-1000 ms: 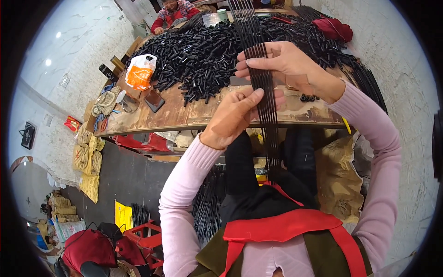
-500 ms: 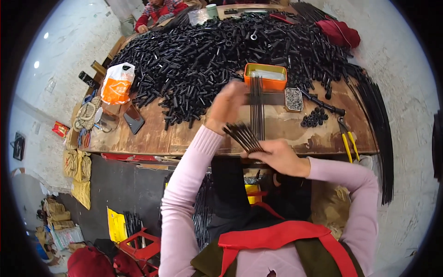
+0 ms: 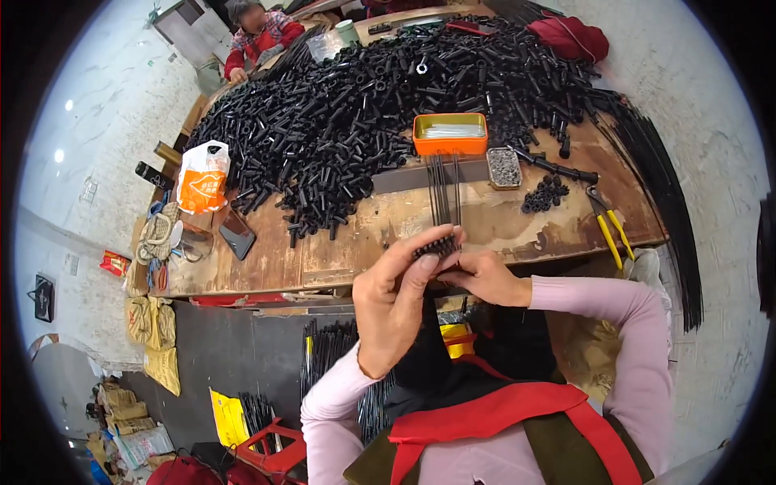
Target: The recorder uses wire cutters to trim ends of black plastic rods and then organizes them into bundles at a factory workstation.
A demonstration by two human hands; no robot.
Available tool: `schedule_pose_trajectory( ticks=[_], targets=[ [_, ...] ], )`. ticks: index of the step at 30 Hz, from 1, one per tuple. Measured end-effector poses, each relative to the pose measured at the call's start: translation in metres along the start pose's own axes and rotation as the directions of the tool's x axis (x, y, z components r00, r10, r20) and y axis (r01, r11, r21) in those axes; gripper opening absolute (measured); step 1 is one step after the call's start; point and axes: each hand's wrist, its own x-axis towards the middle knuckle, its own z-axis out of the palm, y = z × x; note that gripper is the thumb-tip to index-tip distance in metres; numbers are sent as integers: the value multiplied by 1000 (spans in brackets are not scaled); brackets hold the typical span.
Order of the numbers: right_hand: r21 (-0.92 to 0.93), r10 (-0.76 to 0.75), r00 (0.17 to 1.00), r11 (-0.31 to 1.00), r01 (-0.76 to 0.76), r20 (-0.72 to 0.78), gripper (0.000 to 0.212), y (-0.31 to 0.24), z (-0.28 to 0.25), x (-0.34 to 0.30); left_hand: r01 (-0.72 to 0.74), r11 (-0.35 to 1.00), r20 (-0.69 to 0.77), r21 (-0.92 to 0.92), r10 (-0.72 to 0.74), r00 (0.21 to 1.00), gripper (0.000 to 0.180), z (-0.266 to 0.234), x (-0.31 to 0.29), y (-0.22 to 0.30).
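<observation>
A bundle of thin black rods (image 3: 436,246) is held at the near edge of the wooden table, its ends facing up. My left hand (image 3: 388,299) closes round it, with the thumb in front and the fingers behind. From the right, my right hand (image 3: 495,280) grips the same bundle lower down, its fingertips partly hidden. Just beyond my hands, several more thin black rods (image 3: 441,192) lie on the table, pointing away toward an orange tin (image 3: 450,145) with pale sticks in it. They cross a flat grey bar (image 3: 396,179).
A large heap of black tubular parts (image 3: 339,105) covers the table's far side. To the right are a tray of small metal pieces (image 3: 504,168), black rings (image 3: 546,194) and yellow-handled pliers (image 3: 606,230). A phone (image 3: 237,234) and plastic bag (image 3: 203,179) lie left. Another person (image 3: 260,40) sits far left.
My left hand has come down and nearer from over the table onto the bundle. The bundle has turned from slanting left to end-up. The whole view has shifted a little.
</observation>
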Motion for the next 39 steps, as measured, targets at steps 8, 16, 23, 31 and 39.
schedule_pose_trajectory(
  ticks=[8,16,23,31,39],
  targets=[
    [1,-107,989,994,108,97,21,-24,-19,9,81,997,-33,-3,-81,996,23,-4,-11,-9],
    [-556,-161,980,807,199,116,18,-15,-126,162,-15,983,12,-180,17,1000,33,0,-13,-6],
    [-844,89,995,536,-15,39,18,90,-139,215,26,996,167,-81,-12,986,39,0,-6,-1],
    [-659,-22,999,752,-5,-33,17,50,-160,210,100,992,18,-83,-99,995,35,1,-4,-6],
    [-555,-408,912,750,360,40,28,-128,-109,66,110,994,-20,-23,-110,994,30,-6,15,1]
  ],
)
